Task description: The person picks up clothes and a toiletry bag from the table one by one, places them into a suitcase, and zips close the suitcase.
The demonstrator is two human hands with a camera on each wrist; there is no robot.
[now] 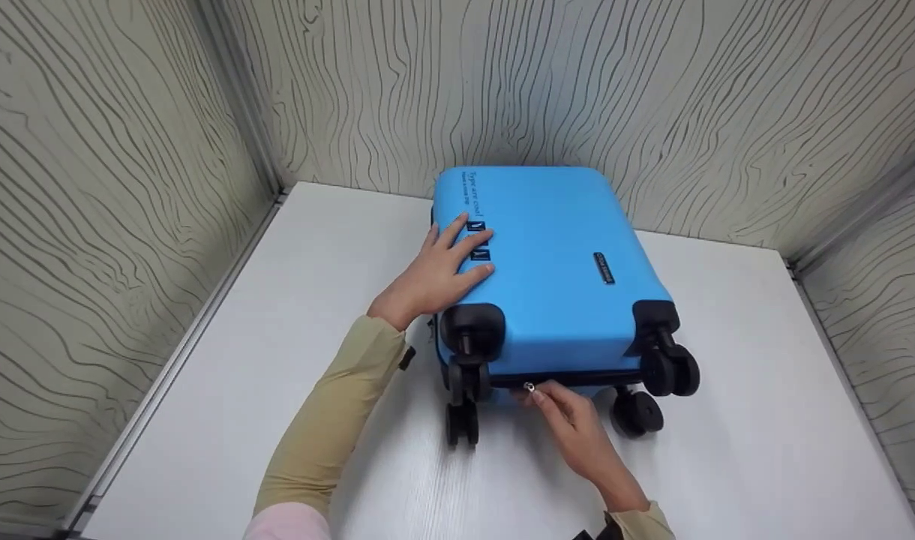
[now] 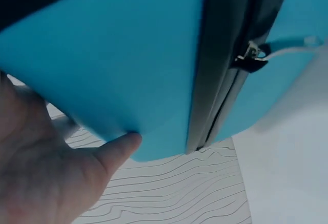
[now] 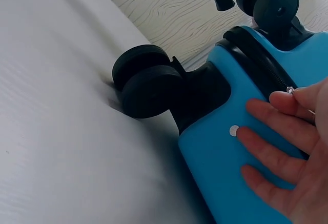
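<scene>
A blue hard-shell suitcase (image 1: 547,240) lies on its side on the white table, its black wheels toward me. My left hand (image 1: 435,274) rests on its upper shell at the left edge, fingers spread over the small dark stickers. Between thumb and forefinger, my right hand (image 1: 570,424) pinches a silver zipper pull (image 1: 530,387) on the black zipper at the wheel end. In the right wrist view, the other fingers (image 3: 271,155) of that hand extend over the blue shell. Another zipper slider (image 2: 252,55) shows on the suitcase's side in the left wrist view.
Black caster wheels (image 1: 671,370) stick out at the suitcase's near corners, on both sides of my right hand. The white table (image 1: 277,360) surrounds the case. Wood-grain panels (image 1: 547,82) stand behind it and to both sides.
</scene>
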